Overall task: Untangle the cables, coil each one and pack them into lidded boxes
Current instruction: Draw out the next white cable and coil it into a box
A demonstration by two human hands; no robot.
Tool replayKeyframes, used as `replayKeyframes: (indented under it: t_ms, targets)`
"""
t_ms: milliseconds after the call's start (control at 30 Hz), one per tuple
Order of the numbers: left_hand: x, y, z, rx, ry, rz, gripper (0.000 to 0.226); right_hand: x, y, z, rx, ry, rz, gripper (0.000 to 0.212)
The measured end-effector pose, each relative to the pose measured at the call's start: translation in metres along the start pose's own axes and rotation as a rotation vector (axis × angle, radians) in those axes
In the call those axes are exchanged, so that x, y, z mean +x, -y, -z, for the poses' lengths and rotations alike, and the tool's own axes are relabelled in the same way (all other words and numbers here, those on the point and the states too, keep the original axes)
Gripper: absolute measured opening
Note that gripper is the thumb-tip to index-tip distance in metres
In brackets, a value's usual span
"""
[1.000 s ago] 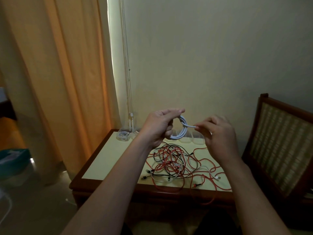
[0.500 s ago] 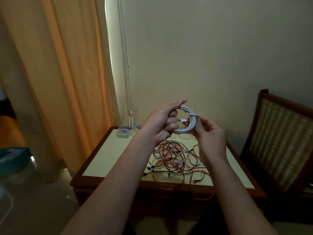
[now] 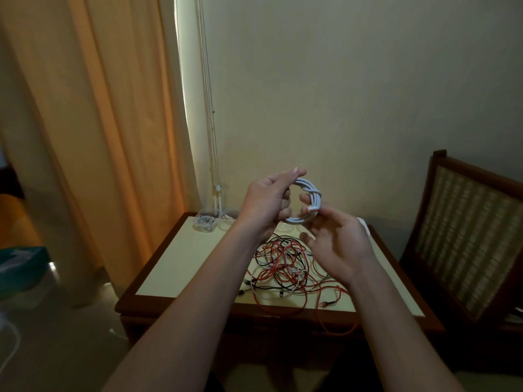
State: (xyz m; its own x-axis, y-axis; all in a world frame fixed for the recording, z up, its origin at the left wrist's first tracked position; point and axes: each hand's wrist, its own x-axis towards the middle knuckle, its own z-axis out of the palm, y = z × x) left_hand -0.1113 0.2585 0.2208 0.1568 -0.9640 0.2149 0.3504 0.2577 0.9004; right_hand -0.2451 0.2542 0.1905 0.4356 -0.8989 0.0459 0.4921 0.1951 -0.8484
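Upright, white coil (image 3: 313, 194) held face-on.

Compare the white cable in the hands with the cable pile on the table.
The white cable is a neat coil; the cable pile is a loose tangle. The white cable is gripped by the left hand and right hand; the cable pile lies on the table. Both are thin cords.
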Motion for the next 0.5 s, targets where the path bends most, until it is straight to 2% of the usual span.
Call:
replayKeyframes:
  t_ms: [67, 167, 400, 500]
  targets:
    - [0.0, 0.0043, -0.0012, 0.05, -0.031, -0.042, 0.022, 0.0009, -0.002, -0.0038, -0.023, -0.019, 0.011, 0.038]
    - [0.0004, 0.0099, -0.0018, 0.053, -0.059, -0.058, 0.022, 0.0008, -0.0025, -0.0072, -0.358, -0.094, 0.133, 0.026]
    - [-0.0005, 0.0066, -0.0027, 0.128, -0.061, -0.096, 0.019, 0.0061, 0.0022, -0.0076, -0.912, -0.25, 0.348, 0.01]
    - [-0.0002, 0.0019, -0.0025, 0.125, -0.082, -0.119, 0.019, 0.0049, 0.0063, -0.0101, -1.157, -0.334, 0.364, 0.03]
